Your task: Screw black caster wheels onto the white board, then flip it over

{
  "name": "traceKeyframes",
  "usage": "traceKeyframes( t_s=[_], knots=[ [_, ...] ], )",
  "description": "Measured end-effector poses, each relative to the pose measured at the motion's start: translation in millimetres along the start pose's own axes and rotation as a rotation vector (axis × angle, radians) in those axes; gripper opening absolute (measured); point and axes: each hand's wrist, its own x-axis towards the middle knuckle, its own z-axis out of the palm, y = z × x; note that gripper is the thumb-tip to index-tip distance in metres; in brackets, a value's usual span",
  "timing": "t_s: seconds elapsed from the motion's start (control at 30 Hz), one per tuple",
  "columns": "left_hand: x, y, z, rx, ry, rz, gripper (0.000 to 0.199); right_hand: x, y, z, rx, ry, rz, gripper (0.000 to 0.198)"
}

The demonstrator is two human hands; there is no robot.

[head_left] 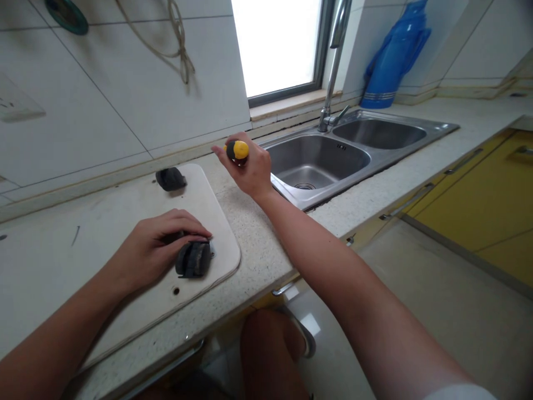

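My right hand point(256, 169) is raised over the counter near the sink, fingers wrapped round a screwdriver point(239, 150). Its yellow and black handle end faces me, and the shaft is hidden. Down on a white board point(202, 197) with rounded corners, my left hand point(152, 241) is closed at a black caster wheel point(194, 260). Thumb and fingertips meet beside the caster's metal mounting plate; anything small between them is hidden. A second black caster wheel point(170, 179) stands at the board's far corner. One dark hole point(176, 290) shows near the board's front edge.
The board lies on a speckled stone counter point(254, 239). To the right is a double steel sink point(287, 197) with a tall faucet point(332, 83), and a blue thermos jug point(389, 61) behind. A thin dark piece point(75, 235) lies on the board's left. A cord point(181, 41) hangs on the tiled wall.
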Motion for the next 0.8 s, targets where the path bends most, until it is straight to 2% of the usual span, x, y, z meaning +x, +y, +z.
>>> traceKeyframes(
  t_s=[0.47,0.7,0.8],
  knots=[
    [-6.0,-9.1,-2.2,0.063,-0.048,0.065,0.024,0.5,1.1,-1.2,0.038,0.069,0.033,0.052],
    [-3.2,-3.0,-4.4,0.046,-0.089,0.053,0.028,1.1,0.1,-0.2,0.067,0.073,0.098,0.042],
    [-3.4,-4.1,-5.3,0.044,-0.097,0.089,0.030,3.2,0.6,1.3,0.117,0.112,0.143,0.044]
  ],
)
